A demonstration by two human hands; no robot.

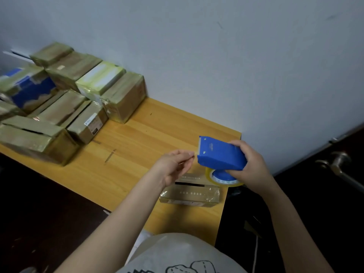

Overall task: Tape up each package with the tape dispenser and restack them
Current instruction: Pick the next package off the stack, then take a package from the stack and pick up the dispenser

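While the right hand (251,164) grips the blue tape dispenser (220,154) with fingers curled round its rear, the dispenser hangs above the near right part of the worktop (137,146), with the clear tape roll (211,177) on its underside. The left hand (173,166) is just beside the cutter end, thumb and forefinger drawn close; cannot tell whether they pinch tape. A brown package (189,195) lies flat on the worktop below both hands. The stack of taped packages (59,99) sits far left, against the wall.
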